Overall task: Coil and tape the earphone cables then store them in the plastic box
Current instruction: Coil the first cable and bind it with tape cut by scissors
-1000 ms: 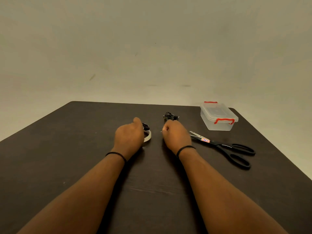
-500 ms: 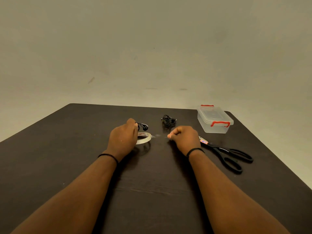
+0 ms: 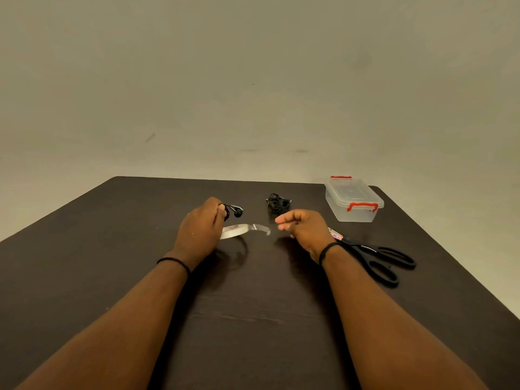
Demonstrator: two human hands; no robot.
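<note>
Earphones, black and glossy, in left hand above clear tape roll.

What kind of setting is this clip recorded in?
Probably a bare indoor room arranged for the recording, not a lived-in workspace: a dark table against a plain blank wall, carrying only task items such as the plastic box and scissors.

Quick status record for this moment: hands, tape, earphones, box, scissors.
left hand: holds tape roll and a coiled earphone
right hand: pinched near the tape's pulled end, contact unclear
second earphone bundle: on table, untouched
plastic box: lid on, far right
scissors: on table beside right wrist
</note>
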